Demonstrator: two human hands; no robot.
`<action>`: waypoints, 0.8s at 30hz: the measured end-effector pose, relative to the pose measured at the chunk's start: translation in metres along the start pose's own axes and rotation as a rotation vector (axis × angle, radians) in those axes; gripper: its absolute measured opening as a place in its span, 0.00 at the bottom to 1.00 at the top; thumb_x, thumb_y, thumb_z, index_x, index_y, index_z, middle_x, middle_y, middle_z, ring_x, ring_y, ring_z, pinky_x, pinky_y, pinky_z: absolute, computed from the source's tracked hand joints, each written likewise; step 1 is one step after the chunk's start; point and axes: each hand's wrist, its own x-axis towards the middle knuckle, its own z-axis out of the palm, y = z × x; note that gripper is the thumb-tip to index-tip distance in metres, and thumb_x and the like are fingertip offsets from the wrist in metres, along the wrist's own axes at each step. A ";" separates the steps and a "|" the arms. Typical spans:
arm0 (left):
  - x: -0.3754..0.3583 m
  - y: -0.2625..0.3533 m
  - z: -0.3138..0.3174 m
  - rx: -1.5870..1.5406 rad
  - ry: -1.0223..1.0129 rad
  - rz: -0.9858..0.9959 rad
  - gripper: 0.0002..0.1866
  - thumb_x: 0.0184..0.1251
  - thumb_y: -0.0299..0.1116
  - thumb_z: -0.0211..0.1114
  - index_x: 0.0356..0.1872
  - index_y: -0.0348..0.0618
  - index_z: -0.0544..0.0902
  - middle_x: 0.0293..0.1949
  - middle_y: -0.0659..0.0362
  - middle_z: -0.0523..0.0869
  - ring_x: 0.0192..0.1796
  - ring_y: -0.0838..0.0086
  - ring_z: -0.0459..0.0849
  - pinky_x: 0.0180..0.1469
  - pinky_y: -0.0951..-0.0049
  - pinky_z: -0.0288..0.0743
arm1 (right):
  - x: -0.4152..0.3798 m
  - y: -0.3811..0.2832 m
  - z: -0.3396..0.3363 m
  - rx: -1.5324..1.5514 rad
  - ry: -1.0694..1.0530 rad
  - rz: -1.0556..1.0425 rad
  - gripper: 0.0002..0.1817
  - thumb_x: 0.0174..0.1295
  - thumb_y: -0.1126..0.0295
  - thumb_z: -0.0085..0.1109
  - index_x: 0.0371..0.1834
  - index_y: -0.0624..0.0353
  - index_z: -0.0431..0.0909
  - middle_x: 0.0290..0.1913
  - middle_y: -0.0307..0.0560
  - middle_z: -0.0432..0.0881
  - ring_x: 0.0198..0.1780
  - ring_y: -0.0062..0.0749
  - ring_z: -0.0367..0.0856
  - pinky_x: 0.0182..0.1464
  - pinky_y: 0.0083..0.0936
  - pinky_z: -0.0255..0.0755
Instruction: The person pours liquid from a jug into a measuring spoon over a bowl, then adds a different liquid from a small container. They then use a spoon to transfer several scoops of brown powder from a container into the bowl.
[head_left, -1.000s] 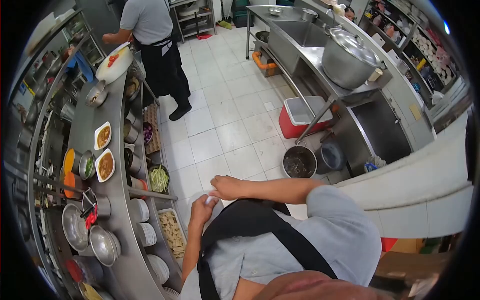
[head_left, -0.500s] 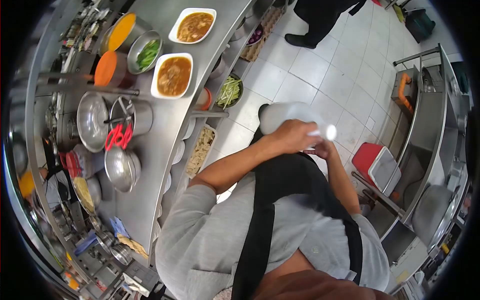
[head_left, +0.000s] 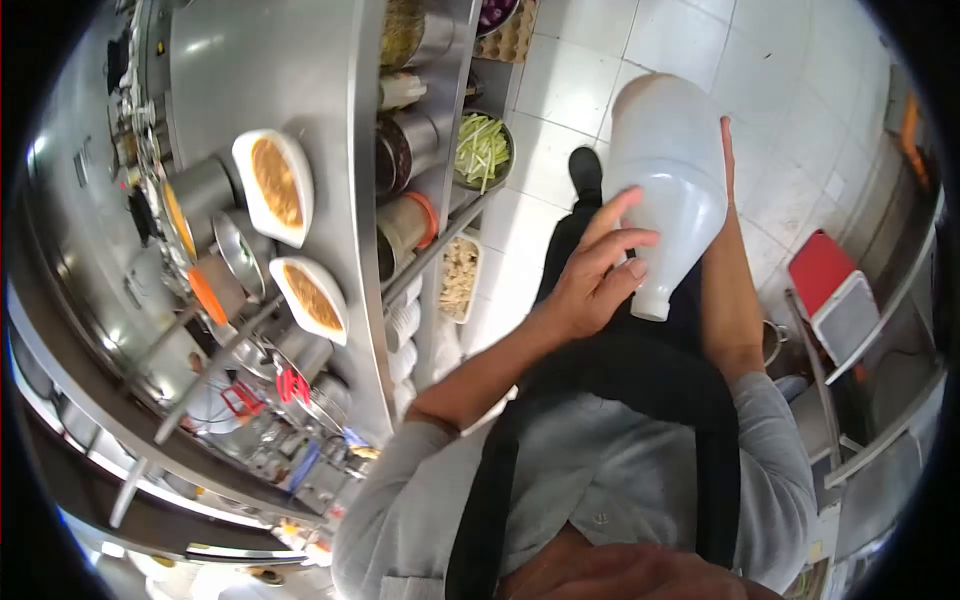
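A large translucent white plastic bottle (head_left: 670,170) is in front of me, its narrow neck pointing down toward my apron. My right hand (head_left: 728,150) holds it from the right side; most of that hand is hidden behind the bottle, with only a finger showing along its edge. My left hand (head_left: 598,270) is at the left of the bottle's tapering part. Its fingers are spread, and the fingertips overlap the plastic near the neck. Whether they press on it is hard to tell. The neck's end (head_left: 650,308) looks white; I cannot make out whether a cap is on.
On the steel counter (head_left: 330,110) to my left stand two white bowls of brown soup (head_left: 275,185). Below, shelves hold a bowl of cut green vegetables (head_left: 482,150) and a tray of pale pieces (head_left: 460,278). At right is a red and white cooler (head_left: 830,285).
The bottle has swung from lying sideways to pointing its neck toward me. My left hand has loosened, its fingers now spread. My right hand has moved up behind the bottle. The view has turned.
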 end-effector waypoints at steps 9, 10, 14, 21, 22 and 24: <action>0.070 -0.169 -0.007 -0.979 0.561 -0.873 0.25 0.72 0.30 0.50 0.67 0.34 0.60 0.56 0.48 0.76 0.56 0.59 0.80 0.51 0.59 0.82 | 0.171 0.040 -0.135 -0.062 0.146 0.131 0.31 0.64 0.42 0.54 0.53 0.60 0.78 0.47 0.45 0.83 0.45 0.29 0.82 0.49 0.27 0.77; 0.067 -0.183 -0.004 -0.952 0.572 -0.879 0.25 0.71 0.30 0.50 0.67 0.33 0.61 0.56 0.47 0.76 0.55 0.58 0.81 0.48 0.56 0.84 | 0.179 0.044 -0.143 -0.128 0.191 0.156 0.32 0.64 0.41 0.54 0.54 0.60 0.77 0.47 0.44 0.83 0.44 0.28 0.82 0.49 0.26 0.76; 0.066 -0.239 -0.002 -0.785 0.615 -0.943 0.25 0.70 0.30 0.50 0.66 0.31 0.61 0.56 0.44 0.76 0.53 0.56 0.82 0.43 0.52 0.87 | 0.191 0.071 -0.175 -0.440 0.369 0.101 0.34 0.61 0.43 0.58 0.58 0.62 0.75 0.50 0.45 0.82 0.51 0.32 0.80 0.53 0.31 0.74; 0.095 -0.302 -0.031 -0.634 0.835 -0.824 0.29 0.63 0.30 0.50 0.66 0.33 0.60 0.60 0.43 0.72 0.58 0.54 0.77 0.52 0.44 0.81 | 0.133 0.123 -0.260 -1.017 0.187 0.621 0.32 0.63 0.48 0.57 0.59 0.66 0.75 0.52 0.55 0.81 0.54 0.40 0.79 0.57 0.32 0.72; 0.103 -0.307 -0.037 -0.609 0.888 -0.773 0.29 0.63 0.31 0.49 0.67 0.33 0.59 0.60 0.44 0.72 0.59 0.54 0.76 0.55 0.44 0.78 | 0.136 0.125 -0.259 -1.117 0.142 0.657 0.31 0.64 0.49 0.57 0.59 0.66 0.75 0.53 0.57 0.81 0.55 0.41 0.79 0.58 0.32 0.71; 0.117 -0.313 -0.048 -0.574 0.958 -0.641 0.29 0.64 0.32 0.46 0.67 0.33 0.59 0.61 0.45 0.71 0.62 0.55 0.74 0.61 0.46 0.73 | 0.143 0.125 -0.255 -1.244 0.115 0.693 0.28 0.65 0.51 0.55 0.58 0.65 0.76 0.56 0.60 0.80 0.59 0.42 0.79 0.61 0.32 0.68</action>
